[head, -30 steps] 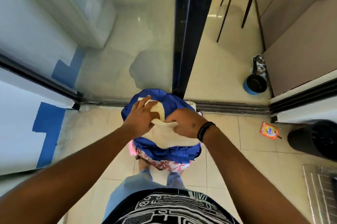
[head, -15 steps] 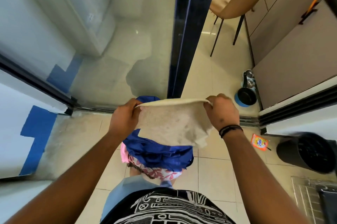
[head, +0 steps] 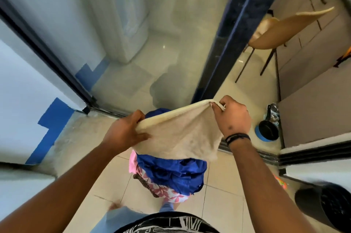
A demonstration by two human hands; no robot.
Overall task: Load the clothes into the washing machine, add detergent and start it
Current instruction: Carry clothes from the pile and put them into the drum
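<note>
A cream towel [head: 180,136] hangs stretched between both hands above a pile of clothes. My left hand [head: 123,132] grips its left edge and my right hand [head: 234,117] pinches its right corner. Under the towel lies a crumpled blue garment [head: 171,172] on top of a pink floral cloth [head: 167,193]; what holds the pile is hidden. Behind the glass door [head: 133,43] stands a white appliance [head: 121,14], blurred by the glass. An orange detergent sachet [head: 281,183] lies on the floor at the right.
A dark door frame [head: 224,52] divides the glass from an open doorway. A tan chair [head: 281,31], grey cabinets [head: 313,62], a blue bowl with a black pan [head: 266,132] and a black bin [head: 326,206] stand at the right.
Both hands have lifted the towel off the pile and spread it wide. The view has tilted upward, showing more of the glass door and chair.
</note>
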